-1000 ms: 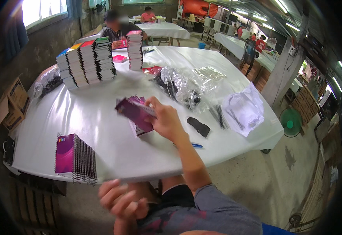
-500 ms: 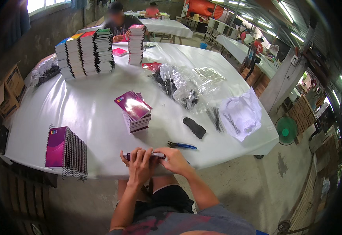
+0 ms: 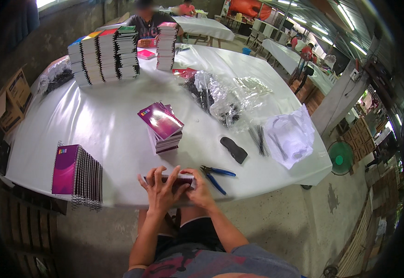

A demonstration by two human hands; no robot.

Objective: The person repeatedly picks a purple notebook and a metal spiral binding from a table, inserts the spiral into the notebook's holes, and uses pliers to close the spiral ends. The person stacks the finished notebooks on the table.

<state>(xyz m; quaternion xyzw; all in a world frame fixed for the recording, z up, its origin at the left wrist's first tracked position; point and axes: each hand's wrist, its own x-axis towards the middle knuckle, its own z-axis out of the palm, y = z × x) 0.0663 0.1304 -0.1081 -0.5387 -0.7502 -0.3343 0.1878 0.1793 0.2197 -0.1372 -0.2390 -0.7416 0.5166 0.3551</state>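
Observation:
At the table's near edge, my left hand [image 3: 161, 187] and my right hand [image 3: 199, 190] grip a small purple notebook [image 3: 186, 180] between them. The notebook stands on edge, and my fingers cover much of it. Several of my left fingers curl over its top, while my right hand closes round its right end. Just right of my hands lie cutting pliers [image 3: 218, 172] with blue handles, their jaws spread. Beyond my hands rises a pile of purple notebooks [image 3: 161, 123], the top one turned askew. Whether a wire coil sits in the held notebook, I cannot tell.
A stack of coil-bound purple notebooks [image 3: 66, 169] stands at the left edge. Tall notebook stacks [image 3: 105, 58] fill the far left, near a seated person [image 3: 151, 21]. To the right lie a black flat object [image 3: 233, 149], loose coils [image 3: 260, 139], white wrapping [image 3: 291, 136] and clear plastic [image 3: 223, 99].
My right hand has drawn in toward the left, and my left fingers have spread over the notebook. The pliers' second handle has come into sight. The whole view has shifted slightly.

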